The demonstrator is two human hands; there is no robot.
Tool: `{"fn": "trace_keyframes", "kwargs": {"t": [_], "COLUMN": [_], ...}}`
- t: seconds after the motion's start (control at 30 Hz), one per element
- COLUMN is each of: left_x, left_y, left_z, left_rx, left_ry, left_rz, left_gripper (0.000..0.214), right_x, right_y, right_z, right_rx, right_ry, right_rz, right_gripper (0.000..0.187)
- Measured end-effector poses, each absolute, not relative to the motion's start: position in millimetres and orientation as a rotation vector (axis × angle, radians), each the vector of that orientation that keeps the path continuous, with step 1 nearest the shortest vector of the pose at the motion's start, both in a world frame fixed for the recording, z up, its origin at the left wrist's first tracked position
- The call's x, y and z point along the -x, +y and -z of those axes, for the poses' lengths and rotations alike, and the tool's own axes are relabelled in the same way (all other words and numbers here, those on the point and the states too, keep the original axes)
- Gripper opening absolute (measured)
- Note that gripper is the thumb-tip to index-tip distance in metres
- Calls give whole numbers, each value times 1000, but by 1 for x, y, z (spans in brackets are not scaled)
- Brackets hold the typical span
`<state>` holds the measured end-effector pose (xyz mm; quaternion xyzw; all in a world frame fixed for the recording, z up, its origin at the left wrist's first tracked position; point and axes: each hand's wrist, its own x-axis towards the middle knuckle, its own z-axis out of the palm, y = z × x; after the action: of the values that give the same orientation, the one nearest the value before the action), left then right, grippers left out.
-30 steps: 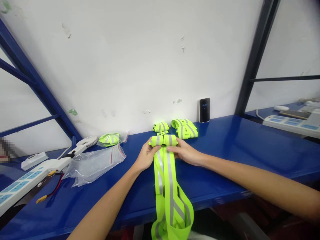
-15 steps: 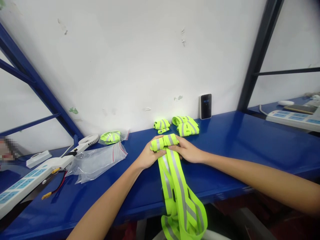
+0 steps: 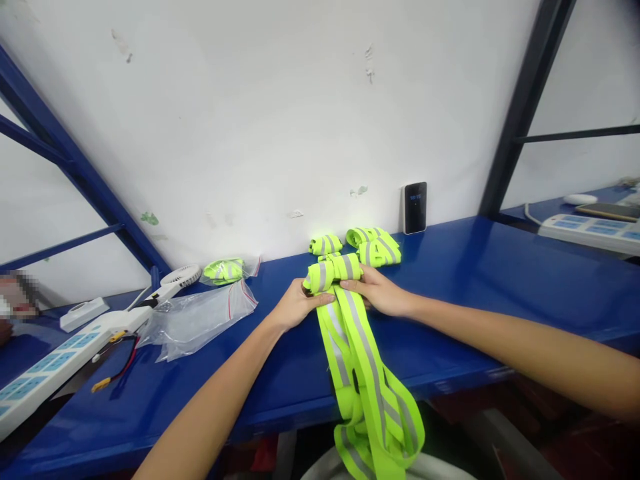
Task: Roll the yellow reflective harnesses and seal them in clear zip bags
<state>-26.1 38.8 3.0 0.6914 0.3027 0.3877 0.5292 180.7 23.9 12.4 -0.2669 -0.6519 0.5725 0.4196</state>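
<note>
A neon yellow reflective strap (image 3: pixel 360 360) with grey stripes lies across the blue bench (image 3: pixel 475 293) and hangs over its front edge. Its far end is rolled into a thick fold (image 3: pixel 334 272). My left hand (image 3: pixel 299 305) pinches the left side of that roll with thumb on top. On the right side my right hand (image 3: pixel 380 291) grips the roll, fingers curled over the band. Both forearms reach in from below.
Two rolled straps (image 3: pixel 325 244) (image 3: pixel 374 245) lie by the wall behind the hands. A bagged strap (image 3: pixel 224 269) and empty plastic bags (image 3: pixel 200 319) sit left, with a small white fan (image 3: pixel 176 277), a power strip (image 3: pixel 45 373) and loose wires (image 3: pixel 116 365). A dark phone (image 3: pixel 415 207) leans on the wall.
The roll in my hands has grown by about one turn and sits slightly higher. The hanging part of the strap has swung to the right.
</note>
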Motion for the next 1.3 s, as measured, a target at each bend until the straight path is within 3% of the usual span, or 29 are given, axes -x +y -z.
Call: {"fn": "trace_keyframes", "kwargs": {"t": [0.13,0.3,0.67,0.9,1.3], "left_x": [24,19,19,24,22], "left_y": [40,40,35,35,30], "left_z": [-1,3,0,-3,-5], "left_rx": [-1694,-1770,-1684,-1797,-1867], "left_ry": [761,768,764,764,773], "left_rz": [-973,-942,-843,-919,-877], "left_gripper": [38,23,38,25,30], "right_x": [-179,-180,-182,-182,-181], "right_y": [28,27,27,22,21], "right_z": [-9,-11,-13,-19,-16], "right_rx": [621,621,568,516,464], "right_ry": [-1523,-1443,-1447,-1562,-1643], "right_rz": [-1527,-1674,-1672,-1685,-1578], "right_gripper": [24,26,27,21,18]}}
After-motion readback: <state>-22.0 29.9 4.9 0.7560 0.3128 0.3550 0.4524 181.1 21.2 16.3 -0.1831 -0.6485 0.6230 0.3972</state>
